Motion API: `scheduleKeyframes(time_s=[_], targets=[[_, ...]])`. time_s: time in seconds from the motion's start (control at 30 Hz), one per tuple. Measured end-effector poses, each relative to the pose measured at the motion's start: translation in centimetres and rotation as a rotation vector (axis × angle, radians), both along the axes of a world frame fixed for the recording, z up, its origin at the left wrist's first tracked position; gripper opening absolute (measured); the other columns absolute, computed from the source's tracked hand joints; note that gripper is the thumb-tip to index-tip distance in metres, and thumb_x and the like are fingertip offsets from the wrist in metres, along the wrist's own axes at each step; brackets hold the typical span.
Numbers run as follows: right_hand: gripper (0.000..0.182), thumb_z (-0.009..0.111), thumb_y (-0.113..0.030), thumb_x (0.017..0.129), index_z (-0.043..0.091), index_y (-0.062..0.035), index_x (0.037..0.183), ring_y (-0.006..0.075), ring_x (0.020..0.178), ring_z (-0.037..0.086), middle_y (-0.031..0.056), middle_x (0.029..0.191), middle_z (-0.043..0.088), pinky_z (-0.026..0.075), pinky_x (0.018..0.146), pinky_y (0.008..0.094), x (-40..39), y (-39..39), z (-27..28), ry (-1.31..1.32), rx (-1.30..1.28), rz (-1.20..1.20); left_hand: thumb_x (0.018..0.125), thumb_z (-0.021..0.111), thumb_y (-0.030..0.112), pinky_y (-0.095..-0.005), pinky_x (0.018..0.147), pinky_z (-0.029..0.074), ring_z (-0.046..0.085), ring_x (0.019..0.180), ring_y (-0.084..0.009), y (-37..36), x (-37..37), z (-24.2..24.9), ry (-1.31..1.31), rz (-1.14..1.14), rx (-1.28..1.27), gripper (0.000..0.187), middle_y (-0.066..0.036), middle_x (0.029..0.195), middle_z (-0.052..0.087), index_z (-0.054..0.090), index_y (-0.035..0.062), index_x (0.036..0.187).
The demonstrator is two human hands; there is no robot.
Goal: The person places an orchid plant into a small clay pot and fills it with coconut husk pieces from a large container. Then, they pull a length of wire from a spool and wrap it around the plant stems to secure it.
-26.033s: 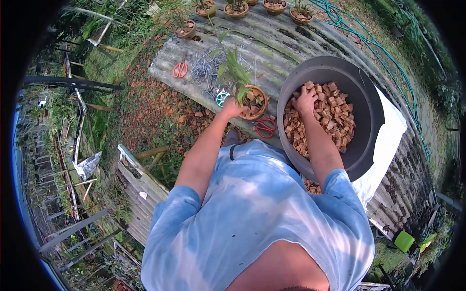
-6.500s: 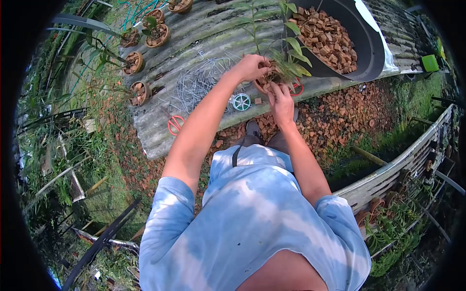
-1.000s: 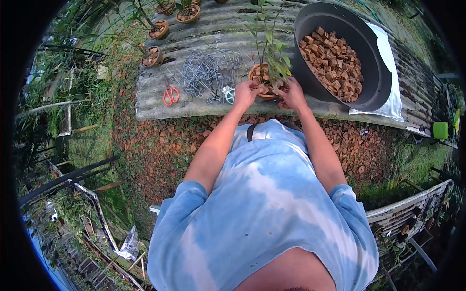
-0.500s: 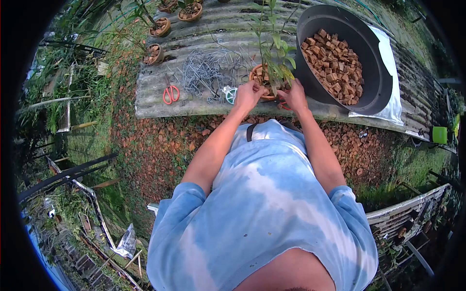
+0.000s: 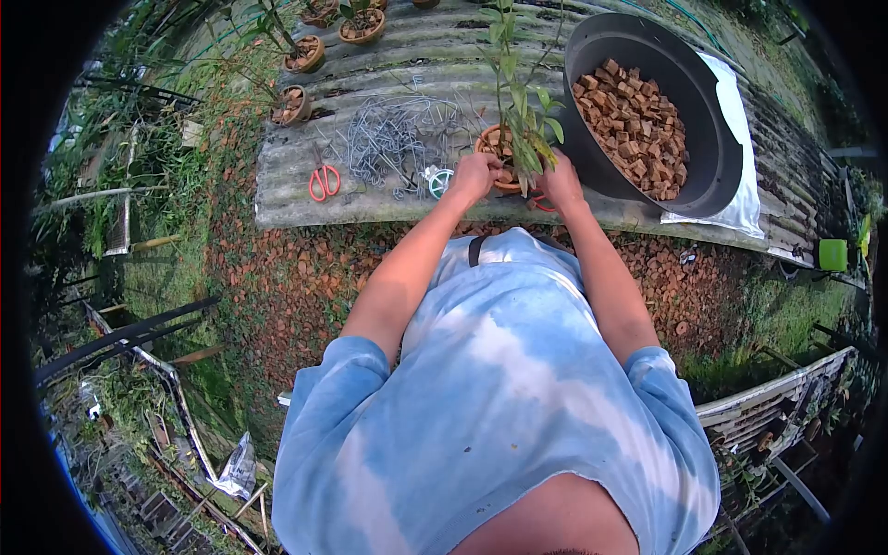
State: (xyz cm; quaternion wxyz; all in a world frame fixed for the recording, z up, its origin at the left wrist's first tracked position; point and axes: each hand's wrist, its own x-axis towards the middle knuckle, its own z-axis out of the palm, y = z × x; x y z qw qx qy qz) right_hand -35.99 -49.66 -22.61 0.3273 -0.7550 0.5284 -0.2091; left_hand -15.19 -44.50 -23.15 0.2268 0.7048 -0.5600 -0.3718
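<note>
A leafy plant [image 5: 520, 125] stands upright in a terracotta pot [image 5: 482, 141] holding brown chunks, close to the near edge of the corrugated sheet. My left hand [image 5: 475, 176] is at the pot's left front, its fingers bent in over the rim among the chunks. On the right side, my right hand [image 5: 561, 183] has its fingers curled against the lower leaves and the rim. Whatever lies between the fingertips of either hand is too small or hidden. Red handles [image 5: 543, 203], partly covered, lie below my right hand.
A large black tub [image 5: 717, 139] of brown chunks stands at right on a white sack [image 5: 747, 199]. Left of the pot lie a wire pile [image 5: 393, 134], red-handled scissors [image 5: 324, 182] and a green-rimmed spool [image 5: 440, 183]. Several potted plants, one pot [image 5: 305, 55] among them, line the far left.
My right hand has shifted slightly at the pot's right side, and the plant's stems and leaves lean a little differently. My left hand stays at the rim.
</note>
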Motion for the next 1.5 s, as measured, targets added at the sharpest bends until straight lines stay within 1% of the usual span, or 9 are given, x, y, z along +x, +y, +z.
scheduleKeyframes(time_s=[0.13, 0.43, 0.77, 0.97, 1.07, 1.17, 1.27, 1.37, 1.5], targets=[[0.054, 0.087, -0.019, 0.074, 0.064, -0.0038, 0.121, 0.0437, 0.105, 0.063, 0.0192, 0.113, 0.067, 0.051, 0.087, 0.0494, -0.2, -0.2, 0.8, 0.030, 0.015, 0.070, 0.087, 0.075, 0.016, -0.0438, 0.089, 0.055, 0.072, 0.098, -0.0353, 0.1, 0.2, 0.2, -0.037, -0.048, -0.011, 0.024, -0.018, 0.101, 0.075, 0.077, 0.0079, 0.110], [0.053, 0.089, -0.016, 0.073, 0.065, -0.0031, 0.119, 0.0418, 0.102, 0.064, 0.0174, 0.110, 0.066, 0.051, 0.086, 0.0484, 0.0, 0.4, -0.8, -0.058, -0.113, -0.017, 0.085, 0.076, 0.012, -0.0421, 0.082, 0.056, 0.073, 0.090, -0.0339, 0.7, 0.5, -0.9, -0.020, -0.066, -0.196, 0.024, -0.021, 0.096, 0.074, 0.077, 0.0040, 0.108], [0.029, 0.080, -0.010, 0.081, 0.075, -0.0095, 0.109, 0.0371, 0.092, 0.067, 0.0139, 0.111, 0.066, 0.054, 0.081, 0.0477, -0.5, 2.6, 1.1, -0.046, -0.005, 0.062, 0.085, 0.075, 0.012, -0.0458, 0.085, 0.053, 0.068, 0.094, -0.0391, 2.1, 0.0, -1.4, -0.074, -0.042, -0.353, 0.023, -0.020, 0.098, 0.072, 0.078, 0.0040, 0.106], [0.017, 0.077, -0.014, 0.085, 0.077, -0.0106, 0.101, 0.0361, 0.091, 0.068, 0.0125, 0.108, 0.065, 0.055, 0.078, 0.0465, -0.4, 2.3, 0.1, 0.035, -0.164, 0.088, 0.087, 0.073, 0.012, -0.0454, 0.087, 0.053, 0.067, 0.098, -0.0396, 2.3, -0.4, -1.8, -0.042, -0.020, -0.343, 0.022, -0.020, 0.102, 0.072, 0.077, 0.0018, 0.106], [0.017, 0.076, -0.012, 0.086, 0.077, -0.0092, 0.103, 0.0332, 0.088, 0.069, 0.0117, 0.103, 0.064, 0.056, 0.075, 0.0445, -0.6, 2.1, 0.0, 0.008, -0.160, 0.093, 0.087, 0.073, 0.012, -0.0455, 0.088, 0.053, 0.067, 0.099, -0.0398, 2.1, -0.2, -1.3, -0.047, -0.028, -0.295, 0.023, -0.020, 0.104, 0.071, 0.076, 0.0021, 0.108], [0.018, 0.075, -0.011, 0.087, 0.076, -0.0074, 0.105, 0.0298, 0.084, 0.070, 0.0108, 0.102, 0.063, 0.056, 0.073, 0.0426, -0.9, 2.4, 0.4, -0.145, 0.083, 0.036, 0.087, 0.073, 0.012, -0.0452, 0.089, 0.053, 0.067, 0.101, -0.0399, 2.1, -0.3, -0.7, -0.058, -0.038, -0.278, 0.024, -0.020, 0.107, 0.071, 0.076, 0.0025, 0.109], [0.018, 0.075, -0.010, 0.088, 0.076, -0.0067, 0.106, 0.0271, 0.080, 0.069, 0.0099, 0.105, 0.064, 0.056, 0.070, 0.0403, -1.3, 2.1, -1.9, -0.197, 0.039, 0.030, 0.088, 0.072, 0.011, -0.0454, 0.089, 0.053, 0.067, 0.100, -0.0397, 2.1, -0.5, -0.4, -0.052, -0.038, -0.293, 0.024, -0.020, 0.107, 0.071, 0.075, 0.0013, 0.110], [0.024, 0.076, -0.012, 0.088, 0.076, -0.0093, 0.112, 0.0286, 0.084, 0.068, 0.0104, 0.108, 0.064, 0.055, 0.074, 0.0410, -1.4, 2.3, -0.2, -0.100, -0.027, 0.095, 0.088, 0.072, 0.011, -0.0453, 0.088, 0.053, 0.067, 0.098, -0.0395, 2.2, -0.5, -1.2, -0.036, -0.020, -0.308, 0.026, -0.020, 0.106, 0.071, 0.074, -0.0005, 0.111], [0.036, 0.082, -0.020, 0.084, 0.071, -0.0035, 0.114, 0.0327, 0.091, 0.067, 0.0126, 0.110, 0.064, 0.053, 0.079, 0.0436, -1.8, 2.2, -0.3, -0.129, -0.024, 0.074, 0.087, 0.072, 0.011, -0.0437, 0.083, 0.055, 0.069, 0.093, -0.0392, 2.4, -0.7, -1.4, -0.079, -0.030, -0.332, 0.028, -0.020, 0.103, 0.071, 0.072, -0.0019, 0.112]])
